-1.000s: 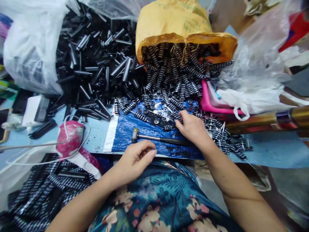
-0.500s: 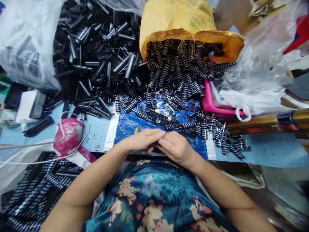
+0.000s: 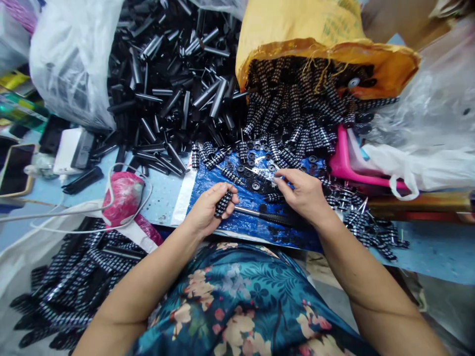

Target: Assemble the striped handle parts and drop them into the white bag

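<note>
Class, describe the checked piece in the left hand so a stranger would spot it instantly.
Find the blue sheet. Over its left part, the left hand curls around a short white-checked black piece. Unlike the similar pieces lying beyond, this one is gripped.

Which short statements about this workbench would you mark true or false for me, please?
1. The left hand holds a black-and-white patterned piece. True.
2. The right hand is touching the yellow sack. False: the right hand is over the blue sheet, apart from the yellow sack.
3. A black-handled tool lies on the blue sheet. True.
4. The phone lies at the picture's right edge. False: the phone is at the left edge.
5. Plain black pieces are heaped left of the sack in the picture. True.
</note>
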Action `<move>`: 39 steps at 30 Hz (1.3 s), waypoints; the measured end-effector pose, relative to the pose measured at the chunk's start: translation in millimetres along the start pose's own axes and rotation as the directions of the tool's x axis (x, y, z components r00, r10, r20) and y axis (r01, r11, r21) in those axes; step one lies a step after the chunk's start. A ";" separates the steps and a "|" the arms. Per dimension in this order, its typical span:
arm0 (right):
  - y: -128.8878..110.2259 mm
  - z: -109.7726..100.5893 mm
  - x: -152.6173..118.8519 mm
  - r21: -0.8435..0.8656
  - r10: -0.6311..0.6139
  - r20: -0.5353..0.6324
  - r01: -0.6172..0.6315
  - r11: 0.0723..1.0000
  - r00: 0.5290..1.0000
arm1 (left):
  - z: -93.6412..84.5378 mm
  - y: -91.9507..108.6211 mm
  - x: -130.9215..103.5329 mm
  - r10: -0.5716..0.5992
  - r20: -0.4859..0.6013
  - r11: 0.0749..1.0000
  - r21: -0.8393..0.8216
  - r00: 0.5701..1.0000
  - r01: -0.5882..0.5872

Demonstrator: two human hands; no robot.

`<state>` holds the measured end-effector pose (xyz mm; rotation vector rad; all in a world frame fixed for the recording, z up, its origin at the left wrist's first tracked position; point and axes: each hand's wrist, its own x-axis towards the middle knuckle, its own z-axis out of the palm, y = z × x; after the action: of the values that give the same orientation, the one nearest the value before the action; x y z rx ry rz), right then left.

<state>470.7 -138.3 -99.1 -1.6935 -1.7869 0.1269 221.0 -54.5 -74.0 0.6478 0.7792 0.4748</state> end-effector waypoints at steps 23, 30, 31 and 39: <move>38.2 -56.8 -75.6 0.385 0.458 -0.187 -0.364 0.848 0.869 | 10.8 -10.3 -10.3 0.013 -0.124 0.991 0.130 0.992 0.003; 14.6 -65.8 -92.6 0.093 0.246 -0.065 -0.239 0.966 0.967 | 14.8 -14.5 -15.3 -0.001 -0.100 0.987 0.160 0.995 0.017; 10.4 -67.6 -89.4 0.068 0.205 0.013 -0.206 0.976 0.979 | 16.0 -15.3 -15.9 0.000 -0.103 0.986 0.165 0.995 0.017; 8.5 -24.0 -27.4 -0.262 0.180 -0.018 -0.179 0.948 0.983 | 27.9 -20.6 -23.3 -0.004 -0.062 0.981 0.194 0.998 0.016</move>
<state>488.8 -170.9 -95.5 -2.0458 -1.7105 -0.0295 231.0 -93.2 -61.8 0.8140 0.8944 0.4140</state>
